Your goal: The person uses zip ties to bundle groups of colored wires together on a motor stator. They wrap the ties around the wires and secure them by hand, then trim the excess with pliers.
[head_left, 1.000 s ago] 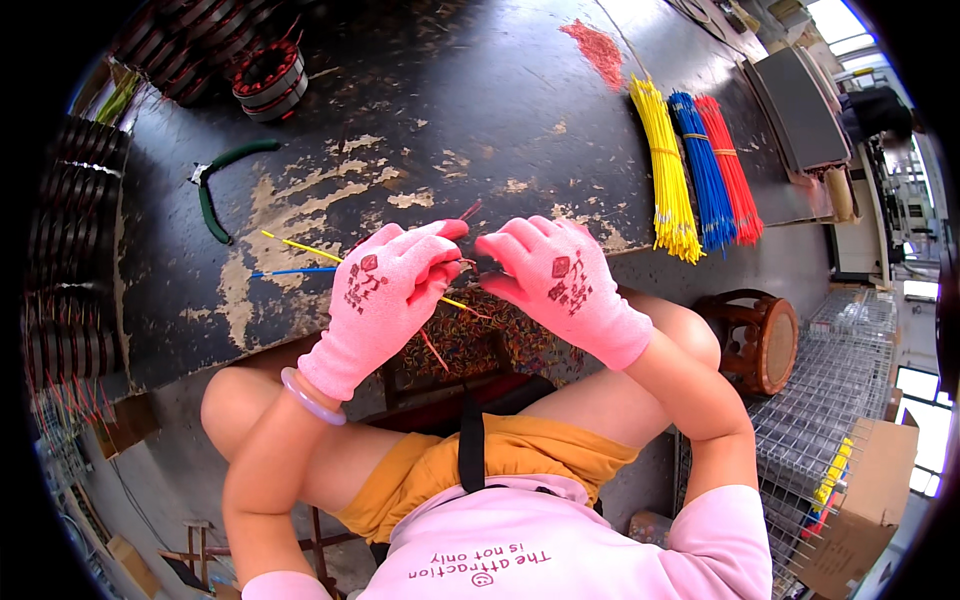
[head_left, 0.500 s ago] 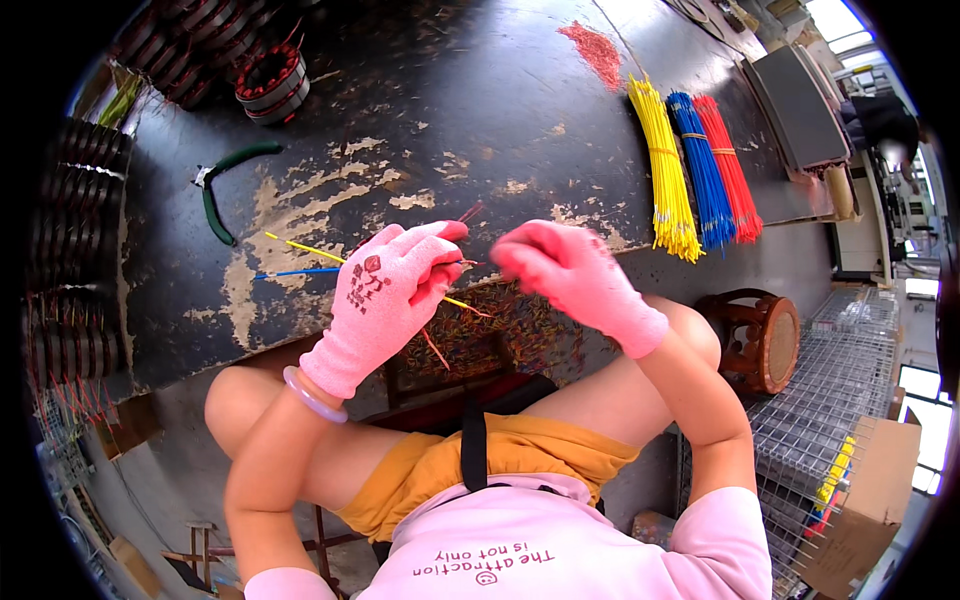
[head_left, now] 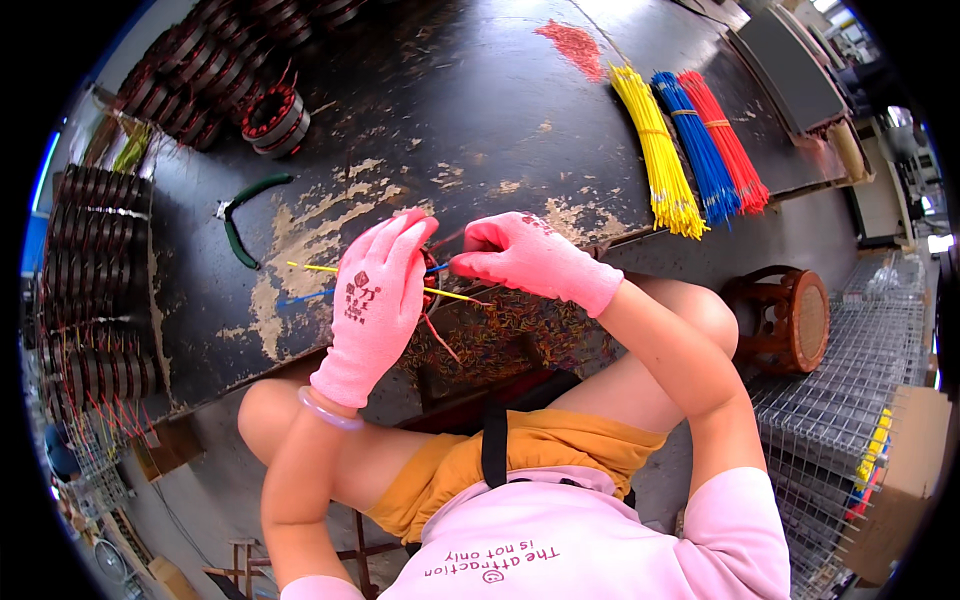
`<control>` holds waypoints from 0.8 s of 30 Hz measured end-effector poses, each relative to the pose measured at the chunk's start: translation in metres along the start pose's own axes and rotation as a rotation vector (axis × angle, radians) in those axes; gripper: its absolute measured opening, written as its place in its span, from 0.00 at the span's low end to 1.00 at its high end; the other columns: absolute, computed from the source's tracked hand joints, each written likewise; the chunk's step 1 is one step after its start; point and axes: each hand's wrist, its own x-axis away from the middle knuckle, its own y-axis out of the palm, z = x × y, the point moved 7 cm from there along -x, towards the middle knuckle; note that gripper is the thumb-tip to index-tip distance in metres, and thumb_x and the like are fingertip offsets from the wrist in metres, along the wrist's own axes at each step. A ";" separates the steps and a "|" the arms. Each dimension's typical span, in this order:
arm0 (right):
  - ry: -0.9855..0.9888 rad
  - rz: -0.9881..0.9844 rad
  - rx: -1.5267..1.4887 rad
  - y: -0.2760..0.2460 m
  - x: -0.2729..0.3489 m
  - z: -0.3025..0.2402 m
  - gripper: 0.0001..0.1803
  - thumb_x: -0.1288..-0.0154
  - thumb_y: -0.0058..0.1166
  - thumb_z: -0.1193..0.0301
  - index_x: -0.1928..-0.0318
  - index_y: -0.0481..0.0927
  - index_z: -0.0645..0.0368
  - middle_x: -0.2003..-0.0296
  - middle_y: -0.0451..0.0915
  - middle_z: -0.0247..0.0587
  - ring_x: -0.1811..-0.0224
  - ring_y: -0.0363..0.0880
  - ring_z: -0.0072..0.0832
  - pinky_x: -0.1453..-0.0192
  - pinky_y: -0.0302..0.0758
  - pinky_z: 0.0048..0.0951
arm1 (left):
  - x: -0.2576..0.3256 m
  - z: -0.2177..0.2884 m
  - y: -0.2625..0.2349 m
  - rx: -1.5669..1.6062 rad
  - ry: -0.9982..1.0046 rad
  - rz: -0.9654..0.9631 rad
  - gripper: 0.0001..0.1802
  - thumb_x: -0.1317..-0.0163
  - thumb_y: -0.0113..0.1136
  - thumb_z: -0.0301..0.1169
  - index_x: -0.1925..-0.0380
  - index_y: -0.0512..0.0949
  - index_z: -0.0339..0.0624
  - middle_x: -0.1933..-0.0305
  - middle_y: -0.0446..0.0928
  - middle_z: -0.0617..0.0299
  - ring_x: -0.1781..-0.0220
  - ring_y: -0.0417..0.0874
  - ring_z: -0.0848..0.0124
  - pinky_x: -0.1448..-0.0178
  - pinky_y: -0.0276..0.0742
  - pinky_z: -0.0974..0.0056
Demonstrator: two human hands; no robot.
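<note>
Both my hands wear pink gloves and meet over the front edge of a worn black workbench (head_left: 480, 120). My left hand (head_left: 375, 300) cups a small round wound coil part, mostly hidden behind its fingers, with yellow, blue and red wires (head_left: 305, 268) sticking out to the left and below. My right hand (head_left: 525, 258) pinches a thin wire at the coil with its fingertips. A yellow wire (head_left: 455, 296) runs between the two hands.
Bundles of yellow (head_left: 660, 170), blue (head_left: 700, 150) and red (head_left: 730, 140) wires lie at the right. Green-handled pliers (head_left: 240, 215) lie to the left. Stacks of wound coils (head_left: 95, 300) line the left side, one coil (head_left: 275, 118) at the back. A round wooden stool (head_left: 785, 320) and wire baskets (head_left: 850, 400) stand at the right.
My right hand has drawn its fingers together into a pinch and shifted slightly left toward the coil. My left hand has stayed in place holding it.
</note>
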 end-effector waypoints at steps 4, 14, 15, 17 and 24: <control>-0.054 -0.002 -0.008 -0.002 -0.001 0.003 0.18 0.28 0.64 0.60 0.67 0.79 0.62 0.75 0.79 0.29 0.71 0.75 0.15 0.67 0.73 0.24 | 0.001 -0.003 0.005 -0.005 -0.008 -0.002 0.19 0.31 0.55 0.23 0.40 0.78 0.39 0.38 0.79 0.51 0.36 0.77 0.51 0.30 0.71 0.51; -0.030 -0.024 0.036 -0.020 0.025 0.003 0.20 0.26 0.61 0.55 0.64 0.83 0.61 0.72 0.85 0.36 0.71 0.80 0.19 0.66 0.77 0.28 | -0.006 0.005 0.018 0.055 -0.007 -0.069 0.19 0.28 0.50 0.22 0.39 0.77 0.37 0.38 0.78 0.49 0.35 0.77 0.51 0.30 0.70 0.52; -0.020 0.026 -0.046 -0.033 0.033 0.008 0.20 0.27 0.62 0.54 0.63 0.84 0.61 0.72 0.84 0.37 0.70 0.81 0.20 0.65 0.77 0.28 | -0.006 0.005 0.018 0.061 -0.010 -0.073 0.19 0.28 0.50 0.22 0.39 0.77 0.37 0.37 0.78 0.49 0.35 0.77 0.51 0.30 0.70 0.52; -0.029 0.263 0.100 -0.090 0.062 0.013 0.20 0.30 0.64 0.54 0.61 0.86 0.62 0.72 0.84 0.39 0.70 0.81 0.21 0.62 0.78 0.30 | -0.005 0.004 0.016 0.061 -0.030 -0.077 0.19 0.28 0.50 0.22 0.39 0.77 0.37 0.37 0.78 0.50 0.35 0.76 0.51 0.29 0.70 0.53; 0.619 1.155 0.633 -0.266 0.247 0.110 0.25 0.29 0.57 0.43 0.65 0.87 0.53 0.71 0.86 0.38 0.67 0.86 0.33 0.60 0.78 0.34 | -0.006 0.005 0.016 0.084 -0.049 -0.119 0.19 0.25 0.47 0.23 0.37 0.76 0.35 0.36 0.77 0.49 0.34 0.75 0.51 0.28 0.68 0.54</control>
